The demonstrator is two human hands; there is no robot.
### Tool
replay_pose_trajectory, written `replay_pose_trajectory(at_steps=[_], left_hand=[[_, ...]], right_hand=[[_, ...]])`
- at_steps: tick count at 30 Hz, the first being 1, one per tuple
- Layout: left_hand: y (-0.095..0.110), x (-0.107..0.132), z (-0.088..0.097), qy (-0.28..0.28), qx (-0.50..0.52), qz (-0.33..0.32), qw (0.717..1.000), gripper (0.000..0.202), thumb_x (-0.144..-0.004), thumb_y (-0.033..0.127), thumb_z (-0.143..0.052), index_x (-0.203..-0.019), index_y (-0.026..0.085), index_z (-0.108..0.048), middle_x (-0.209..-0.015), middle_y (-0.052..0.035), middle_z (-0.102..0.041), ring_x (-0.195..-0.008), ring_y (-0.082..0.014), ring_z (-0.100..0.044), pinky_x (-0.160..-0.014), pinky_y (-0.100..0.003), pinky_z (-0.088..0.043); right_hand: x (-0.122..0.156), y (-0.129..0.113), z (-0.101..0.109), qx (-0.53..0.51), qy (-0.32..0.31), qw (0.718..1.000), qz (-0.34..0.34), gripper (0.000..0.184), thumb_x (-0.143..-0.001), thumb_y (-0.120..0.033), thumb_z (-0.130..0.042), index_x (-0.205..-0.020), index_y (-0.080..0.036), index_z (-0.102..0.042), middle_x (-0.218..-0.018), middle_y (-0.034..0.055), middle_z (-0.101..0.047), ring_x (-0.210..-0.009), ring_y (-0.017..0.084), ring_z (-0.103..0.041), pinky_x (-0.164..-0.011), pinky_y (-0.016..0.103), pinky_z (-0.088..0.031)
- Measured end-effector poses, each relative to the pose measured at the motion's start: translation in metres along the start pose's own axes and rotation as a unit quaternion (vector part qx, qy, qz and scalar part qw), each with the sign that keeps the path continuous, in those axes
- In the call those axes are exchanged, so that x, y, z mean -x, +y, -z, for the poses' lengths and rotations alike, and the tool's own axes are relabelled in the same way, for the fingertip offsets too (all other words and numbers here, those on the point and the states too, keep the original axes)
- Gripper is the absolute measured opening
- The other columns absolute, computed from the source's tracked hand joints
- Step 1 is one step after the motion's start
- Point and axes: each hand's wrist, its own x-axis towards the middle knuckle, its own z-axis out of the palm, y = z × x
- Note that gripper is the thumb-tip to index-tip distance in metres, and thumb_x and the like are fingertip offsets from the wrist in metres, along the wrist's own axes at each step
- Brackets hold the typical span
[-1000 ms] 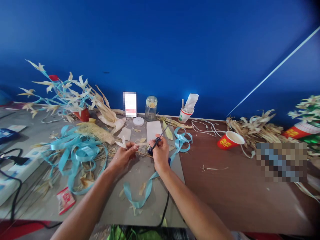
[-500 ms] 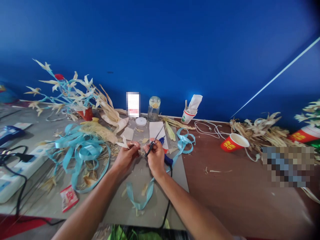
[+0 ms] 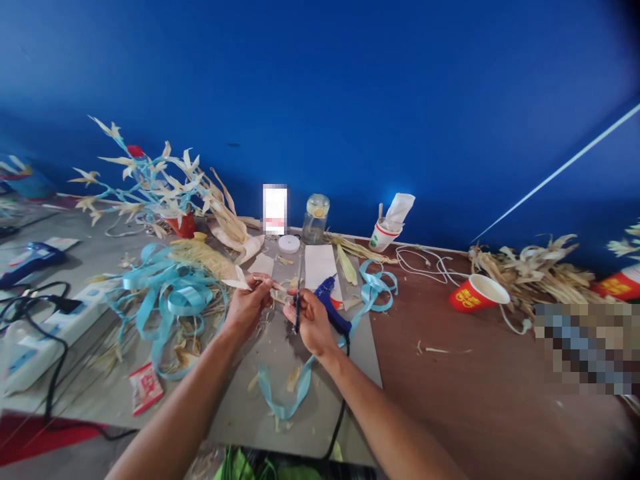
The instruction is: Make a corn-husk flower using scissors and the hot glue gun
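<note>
My left hand (image 3: 249, 305) is closed, its fingertips pinching a pale strip of corn husk (image 3: 237, 281) whose pointed end sticks out to the left. Scissors (image 3: 298, 311) with dark handles are in my right hand (image 3: 314, 323), the blade pointing up and away from me. Both hands are close together over the grey mat, with the husk's right end near the scissors. Just right of my right hand lies a blue glue gun (image 3: 334, 308), partly hidden by it. A loop of light blue ribbon (image 3: 284, 408) lies below my wrists.
Tangled blue ribbon (image 3: 170, 300) and a white power strip (image 3: 45, 340) lie left. Behind stand a husk-flower arrangement (image 3: 150, 180), a glass jar (image 3: 315, 223) and a white cup (image 3: 384, 235). To the right, a red paper cup (image 3: 477, 295) tilts beside dried husks (image 3: 540, 270).
The scissors have turned from slanting to nearly upright, and my right hand has opened away from the glue gun slightly. The whole view has shifted a little to the left.
</note>
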Motion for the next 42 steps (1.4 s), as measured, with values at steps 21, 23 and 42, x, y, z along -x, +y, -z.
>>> replay_pose_trajectory(at_steps=[21,23,42], left_hand=[[-0.002,-0.006,0.008,0.053,-0.071,-0.051,0.995,0.020,-0.069,0.031,-0.065,-0.073,0.016,-0.053,-0.060,0.0038,-0.054,-0.044,-0.0051,-0.040,-0.045,-0.021,-0.031],[-0.002,-0.005,0.007,0.053,-0.076,-0.051,0.994,0.021,-0.068,0.032,-0.066,-0.073,0.016,-0.053,-0.058,0.0043,-0.053,-0.044,-0.0053,-0.040,-0.045,-0.021,-0.031],[0.001,-0.004,0.005,0.055,-0.099,-0.057,0.992,0.022,-0.068,0.032,-0.066,-0.071,0.016,-0.053,-0.058,0.0035,-0.054,-0.042,-0.0052,-0.039,-0.044,-0.021,-0.031]], right_hand=[[0.001,-0.029,0.012,0.124,-0.169,0.974,-0.086,0.032,-0.070,-0.045,-0.060,-0.080,-0.015,-0.059,-0.049,-0.0049,-0.051,-0.049,0.009,-0.042,-0.051,0.021,-0.028],[0.001,-0.031,0.014,0.121,-0.176,0.973,-0.087,0.031,-0.070,-0.045,-0.059,-0.079,-0.015,-0.059,-0.048,-0.0050,-0.051,-0.049,0.009,-0.042,-0.052,0.022,-0.028],[-0.001,-0.027,0.017,0.130,-0.202,0.964,-0.115,0.030,-0.075,-0.045,-0.058,-0.072,-0.015,-0.056,-0.047,-0.0064,-0.049,-0.043,0.006,-0.038,-0.049,0.020,-0.026]])
